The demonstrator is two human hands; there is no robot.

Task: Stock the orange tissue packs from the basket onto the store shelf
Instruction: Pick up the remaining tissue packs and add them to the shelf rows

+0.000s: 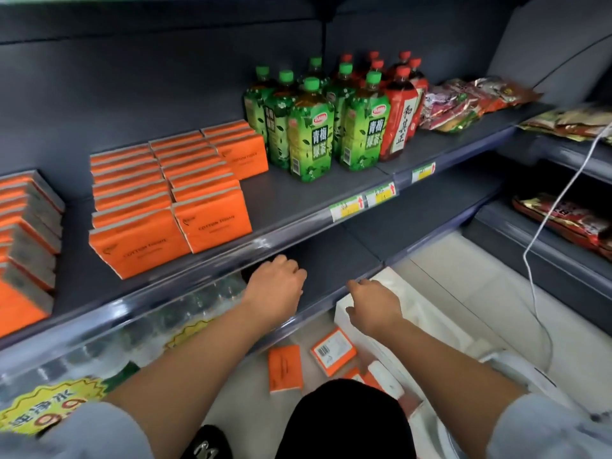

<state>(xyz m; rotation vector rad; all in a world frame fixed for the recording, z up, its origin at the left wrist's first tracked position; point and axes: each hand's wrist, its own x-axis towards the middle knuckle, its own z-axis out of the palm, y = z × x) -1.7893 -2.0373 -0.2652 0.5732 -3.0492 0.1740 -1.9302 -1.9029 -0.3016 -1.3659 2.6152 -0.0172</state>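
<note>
Dark grey shelving [298, 193] with a matching back panel [132, 94] stood over a pale tiled floor [477, 286] (a white cable [532, 290] hung across it).

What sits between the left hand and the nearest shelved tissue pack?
Only the shelf's front rail, head view; left hand below it, tissue pack above.

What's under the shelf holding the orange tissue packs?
A dark lower shelf, with blurred clear bottles at its left. The left hand reaches onto it. The upper shelf covers its rear, and whether the hand holds anything is unclear.
</note>
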